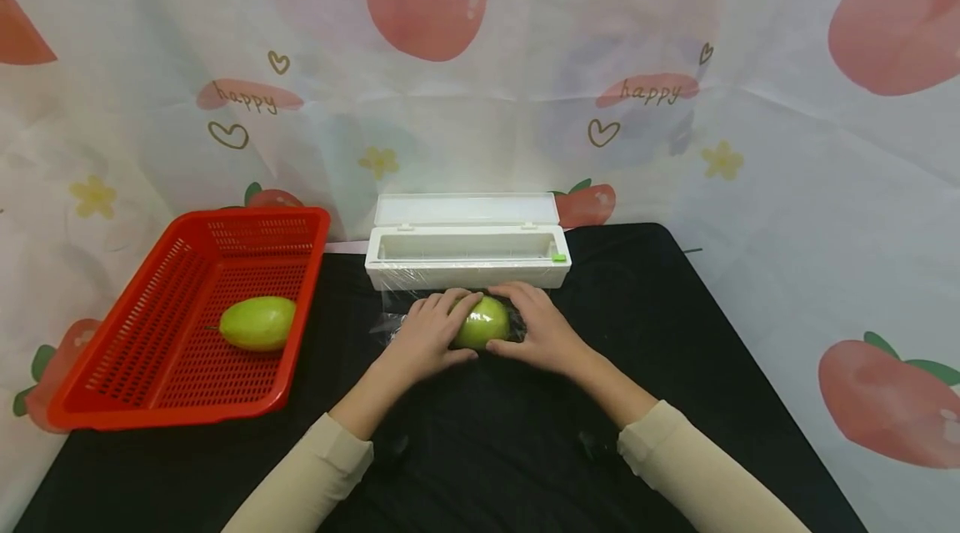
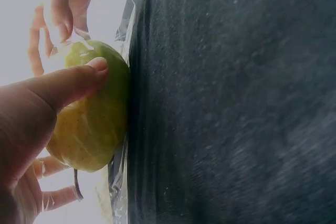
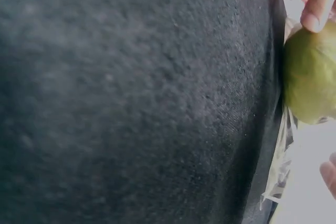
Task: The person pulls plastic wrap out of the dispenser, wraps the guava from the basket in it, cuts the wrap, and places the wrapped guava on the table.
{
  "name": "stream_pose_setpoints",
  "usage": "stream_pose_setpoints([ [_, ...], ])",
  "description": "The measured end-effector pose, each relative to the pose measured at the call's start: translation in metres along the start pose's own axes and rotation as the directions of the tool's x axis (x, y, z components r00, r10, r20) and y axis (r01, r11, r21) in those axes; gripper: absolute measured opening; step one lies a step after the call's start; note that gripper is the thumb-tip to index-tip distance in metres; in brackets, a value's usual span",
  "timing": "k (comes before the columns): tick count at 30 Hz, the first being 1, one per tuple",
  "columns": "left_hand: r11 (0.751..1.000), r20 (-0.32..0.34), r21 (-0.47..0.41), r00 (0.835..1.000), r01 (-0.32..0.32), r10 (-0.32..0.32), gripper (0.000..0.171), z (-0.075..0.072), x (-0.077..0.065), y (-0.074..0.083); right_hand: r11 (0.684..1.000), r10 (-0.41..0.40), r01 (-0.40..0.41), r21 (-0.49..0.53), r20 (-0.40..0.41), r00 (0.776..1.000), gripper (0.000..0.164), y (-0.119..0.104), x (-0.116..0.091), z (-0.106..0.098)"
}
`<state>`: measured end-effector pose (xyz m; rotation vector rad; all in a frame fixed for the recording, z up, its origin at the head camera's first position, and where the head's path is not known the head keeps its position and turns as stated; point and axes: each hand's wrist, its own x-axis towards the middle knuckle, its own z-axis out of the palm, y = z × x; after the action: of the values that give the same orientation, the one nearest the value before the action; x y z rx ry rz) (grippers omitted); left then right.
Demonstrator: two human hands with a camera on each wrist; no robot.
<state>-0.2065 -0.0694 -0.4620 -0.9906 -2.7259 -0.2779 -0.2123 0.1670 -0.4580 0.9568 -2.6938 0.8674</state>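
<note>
On the black cloth, a yellow-green oval fruit (image 1: pixel 483 323) with a thin dark stem lies in clear plastic wrap (image 1: pixel 386 324). My left hand (image 1: pixel 427 337) grips the fruit from the left, its thumb pressed on the near side and its fingers over the far side. At the other end, my right hand (image 1: pixel 546 331) curls around the fruit's tip. Clear film stretches at its fingertips in the left wrist view, where it pinches the wrap. Only part of the fruit (image 3: pixel 312 77) shows in the right wrist view. Just behind the hands stands a white wrap dispenser box (image 1: pixel 468 276), lid raised.
To the left, a red plastic basket (image 1: pixel 172 395) holds a second green fruit (image 1: pixel 258 323). A green slider (image 1: pixel 558 258) sits on the dispenser's right front edge. A fruit-printed curtain (image 1: pixel 480 124) hangs behind the black-covered table (image 1: pixel 675 333).
</note>
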Motion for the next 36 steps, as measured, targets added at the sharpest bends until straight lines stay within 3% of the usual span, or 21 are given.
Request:
stream_pose_setpoints([
  [6,0.999,0.022,-0.052,1.0,0.01,-0.009,0.084,-0.004,0.003,-0.005,0.995,-0.065,0.06,-0.074,-0.063,0.996,0.074,-0.009,-0.004,0.001],
  [16,0.995,0.087,-0.082,0.995,0.063,-0.056,0.086,0.001,0.007,-0.013,0.954,-0.171,0.153,-0.259,-0.049,0.984,0.068,-0.018,-0.004,0.006],
  [27,0.987,0.103,-0.141,0.992,0.082,-0.068,0.089,0.002,0.009,-0.02,0.947,-0.14,0.124,-0.296,-0.033,0.99,0.072,-0.017,0.008,0.015],
  [36,0.997,0.005,-0.049,0.998,0.058,-0.058,0.088,0.001,0.005,-0.019,0.934,-0.092,0.086,-0.345,-0.001,0.996,0.071,-0.012,0.02,0.011],
])
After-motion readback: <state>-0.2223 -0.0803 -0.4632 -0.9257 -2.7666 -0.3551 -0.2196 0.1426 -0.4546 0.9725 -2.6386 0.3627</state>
